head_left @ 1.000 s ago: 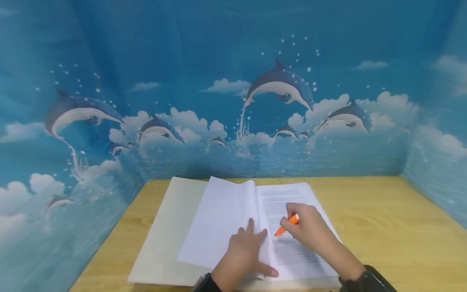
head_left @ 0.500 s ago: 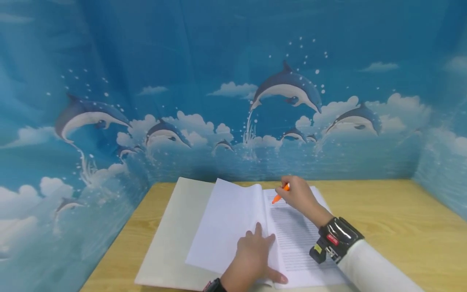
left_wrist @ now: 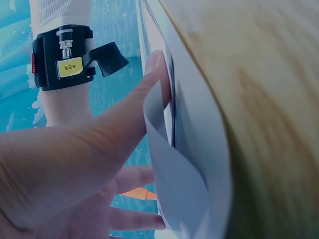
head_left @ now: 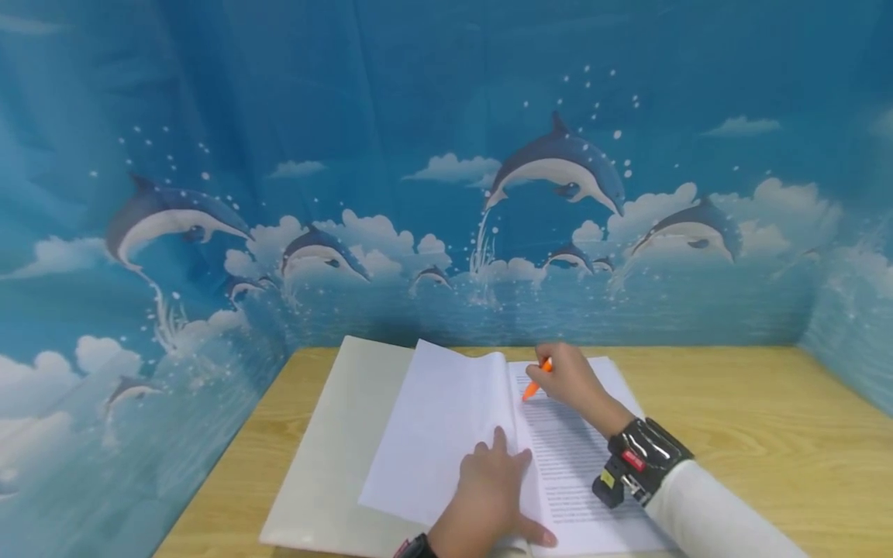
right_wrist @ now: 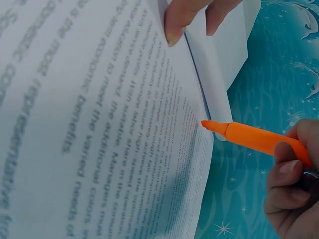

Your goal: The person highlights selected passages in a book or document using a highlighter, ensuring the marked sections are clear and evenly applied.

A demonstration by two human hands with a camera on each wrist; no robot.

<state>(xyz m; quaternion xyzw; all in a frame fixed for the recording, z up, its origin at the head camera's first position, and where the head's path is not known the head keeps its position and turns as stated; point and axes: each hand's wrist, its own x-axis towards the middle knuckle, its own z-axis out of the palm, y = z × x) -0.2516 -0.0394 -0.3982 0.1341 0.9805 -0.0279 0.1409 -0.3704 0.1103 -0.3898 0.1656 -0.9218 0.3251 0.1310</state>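
My right hand grips an uncapped orange highlighter near the upper left of the printed page. In the right wrist view its chisel tip is close to the lines of text; whether it touches the paper I cannot tell. My left hand rests with spread fingers over the fold between that page and the turned-over blank sheet. Its thumb lies on the lower left of the printed page. In the left wrist view a paper edge curls up beside the thumb.
The pale open cover lies under the sheets on the left. Everything sits on a wooden table, backed by a blue dolphin-print curtain. A black wrist strap with a camera is on the right forearm, over the page's right side.
The right hand with the highlighter moved from mid-page up toward the top lines, then slightly down along the left margin. The left hand stays on the fold; the head view shifted slightly.
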